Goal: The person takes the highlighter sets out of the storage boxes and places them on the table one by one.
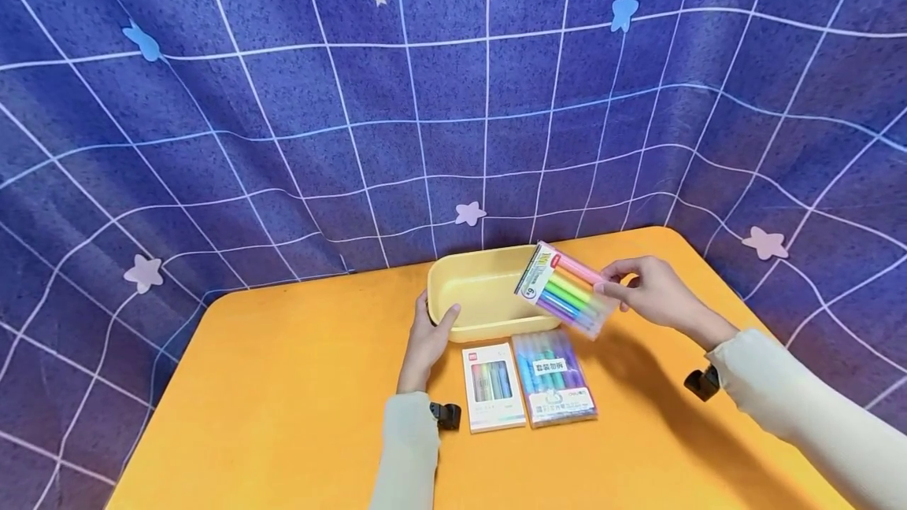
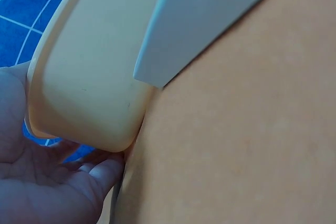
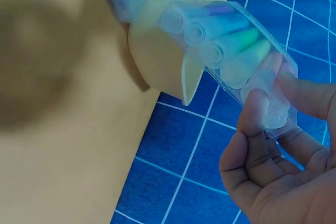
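My right hand (image 1: 648,290) pinches one end of a clear pack of highlighters (image 1: 567,286), tilted over the right end of a yellow plastic bin (image 1: 475,297). In the right wrist view, thumb and fingers grip the corner of the pack (image 3: 220,40), beside the bin's end. The left hand (image 1: 428,333) holds the bin's left end, thumb over the rim and fingers around the outside; the left wrist view shows the fingers at the wall of the bin (image 2: 94,87). In front of the bin lie a white box of pens (image 1: 494,412) and a clear pack of markers (image 1: 556,376), side by side.
The orange table (image 1: 298,384) extends to both sides of the bin. Close behind the bin, a blue curtain (image 1: 340,148) with white grid lines and stars hangs along the table's back edge. A dark wrist camera (image 1: 446,415) sits near the white box.
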The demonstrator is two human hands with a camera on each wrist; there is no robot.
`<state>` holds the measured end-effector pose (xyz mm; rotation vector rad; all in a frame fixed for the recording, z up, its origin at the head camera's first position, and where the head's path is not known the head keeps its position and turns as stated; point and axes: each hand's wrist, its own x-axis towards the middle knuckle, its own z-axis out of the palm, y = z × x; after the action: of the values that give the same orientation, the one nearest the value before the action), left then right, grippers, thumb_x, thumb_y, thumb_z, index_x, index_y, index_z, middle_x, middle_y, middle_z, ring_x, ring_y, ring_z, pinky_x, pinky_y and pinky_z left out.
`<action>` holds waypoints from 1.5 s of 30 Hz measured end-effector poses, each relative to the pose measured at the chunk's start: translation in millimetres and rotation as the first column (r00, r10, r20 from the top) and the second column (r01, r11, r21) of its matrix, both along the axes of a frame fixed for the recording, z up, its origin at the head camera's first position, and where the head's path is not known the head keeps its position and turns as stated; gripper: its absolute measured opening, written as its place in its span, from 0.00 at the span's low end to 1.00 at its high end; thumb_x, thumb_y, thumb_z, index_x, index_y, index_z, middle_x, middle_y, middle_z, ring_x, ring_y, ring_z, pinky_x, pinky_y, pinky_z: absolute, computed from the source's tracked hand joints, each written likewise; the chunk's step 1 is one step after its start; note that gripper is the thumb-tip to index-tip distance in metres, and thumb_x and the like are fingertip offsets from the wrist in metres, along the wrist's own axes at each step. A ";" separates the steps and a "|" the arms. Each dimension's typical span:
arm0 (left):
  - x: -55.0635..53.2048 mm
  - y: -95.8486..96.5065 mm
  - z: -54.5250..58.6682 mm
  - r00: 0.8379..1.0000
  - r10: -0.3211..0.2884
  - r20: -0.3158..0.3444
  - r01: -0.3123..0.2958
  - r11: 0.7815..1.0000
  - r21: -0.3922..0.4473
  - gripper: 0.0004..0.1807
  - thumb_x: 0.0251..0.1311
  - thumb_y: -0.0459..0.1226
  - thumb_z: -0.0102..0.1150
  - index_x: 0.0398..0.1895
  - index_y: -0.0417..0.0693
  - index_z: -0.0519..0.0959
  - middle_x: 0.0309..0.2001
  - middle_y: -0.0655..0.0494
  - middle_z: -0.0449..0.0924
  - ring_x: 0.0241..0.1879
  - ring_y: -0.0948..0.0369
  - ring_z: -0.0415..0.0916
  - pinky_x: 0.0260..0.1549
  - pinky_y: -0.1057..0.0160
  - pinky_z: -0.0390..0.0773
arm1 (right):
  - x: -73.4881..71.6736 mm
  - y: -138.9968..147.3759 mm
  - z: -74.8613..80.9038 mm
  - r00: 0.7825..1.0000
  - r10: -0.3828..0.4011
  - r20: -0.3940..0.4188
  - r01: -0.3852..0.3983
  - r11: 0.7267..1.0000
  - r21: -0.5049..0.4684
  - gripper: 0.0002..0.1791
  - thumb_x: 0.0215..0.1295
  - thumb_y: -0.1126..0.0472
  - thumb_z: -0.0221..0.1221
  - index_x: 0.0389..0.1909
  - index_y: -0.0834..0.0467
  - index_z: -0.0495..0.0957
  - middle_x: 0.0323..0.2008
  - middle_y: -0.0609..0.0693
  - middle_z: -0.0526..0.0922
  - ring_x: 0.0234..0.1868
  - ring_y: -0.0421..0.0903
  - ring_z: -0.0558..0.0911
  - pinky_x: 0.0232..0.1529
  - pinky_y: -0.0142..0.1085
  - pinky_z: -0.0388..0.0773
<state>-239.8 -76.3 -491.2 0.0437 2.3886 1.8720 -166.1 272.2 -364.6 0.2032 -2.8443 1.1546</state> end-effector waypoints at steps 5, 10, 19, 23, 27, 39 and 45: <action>-0.1 0.1 -0.2 1.000 -0.003 0.005 0.003 1.000 0.000 0.44 0.68 0.54 0.59 0.81 0.58 0.48 0.79 0.47 0.56 0.77 0.47 0.58 0.74 0.41 0.60 | 5.3 3.0 -5.4 0.999 -0.042 0.026 0.042 0.999 -0.005 0.12 0.67 0.56 0.65 0.43 0.61 0.85 0.36 0.56 0.85 0.19 0.39 0.79 0.20 0.32 0.72; 0.1 -0.2 0.1 1.000 -0.006 0.004 0.006 1.000 -0.013 0.45 0.68 0.56 0.58 0.81 0.59 0.48 0.79 0.47 0.56 0.77 0.47 0.57 0.74 0.40 0.59 | 12.8 5.8 -6.6 0.997 -0.065 0.048 0.067 0.997 -0.032 0.14 0.68 0.55 0.64 0.45 0.62 0.85 0.36 0.57 0.86 0.21 0.40 0.82 0.20 0.32 0.71; 1.4 0.8 -0.8 1.000 0.003 -0.002 -0.003 1.000 -0.027 0.45 0.68 0.56 0.58 0.81 0.59 0.48 0.79 0.47 0.56 0.77 0.47 0.57 0.75 0.41 0.58 | 22.7 10.8 -13.9 0.990 -0.105 0.089 0.111 0.992 -0.066 0.17 0.69 0.53 0.63 0.46 0.63 0.84 0.35 0.56 0.88 0.23 0.41 0.84 0.26 0.31 0.75; 1.0 1.5 -1.2 1.000 0.005 -0.003 -0.005 1.000 -0.028 0.44 0.68 0.56 0.58 0.81 0.58 0.48 0.79 0.46 0.57 0.77 0.47 0.57 0.75 0.41 0.59 | 29.2 14.4 -18.6 0.986 -0.128 0.107 0.138 0.986 -0.092 0.19 0.69 0.51 0.63 0.47 0.64 0.84 0.37 0.57 0.88 0.24 0.40 0.85 0.29 0.30 0.76; 1.1 1.1 0.0 1.000 0.005 0.000 -0.005 1.000 -0.026 0.45 0.68 0.57 0.58 0.81 0.58 0.48 0.79 0.46 0.57 0.77 0.46 0.57 0.74 0.41 0.59 | 34.4 17.9 -25.4 0.980 -0.150 0.129 0.168 0.976 -0.141 0.21 0.70 0.53 0.62 0.50 0.67 0.83 0.37 0.57 0.87 0.25 0.41 0.85 0.29 0.30 0.77; 0.9 1.2 1.3 1.000 0.009 0.009 -0.009 1.000 -0.025 0.44 0.68 0.56 0.58 0.81 0.60 0.48 0.79 0.47 0.57 0.77 0.46 0.58 0.74 0.40 0.59 | 51.5 26.3 -47.9 0.960 -0.195 0.202 0.245 0.932 -0.267 0.24 0.72 0.56 0.60 0.57 0.73 0.77 0.34 0.48 0.88 0.27 0.41 0.85 0.34 0.34 0.83; 0.8 0.9 2.4 1.000 0.005 0.003 -0.005 0.999 -0.034 0.44 0.69 0.55 0.57 0.81 0.59 0.47 0.79 0.47 0.56 0.77 0.46 0.57 0.74 0.41 0.59 | 62.8 27.8 -57.9 0.954 -0.186 0.237 0.260 0.906 -0.333 0.25 0.73 0.56 0.59 0.58 0.75 0.76 0.31 0.41 0.86 0.26 0.40 0.83 0.33 0.35 0.84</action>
<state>-239.0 -75.3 -488.8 0.0326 2.4198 1.8322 -103.3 300.0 -422.5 -0.2697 -2.6471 1.6920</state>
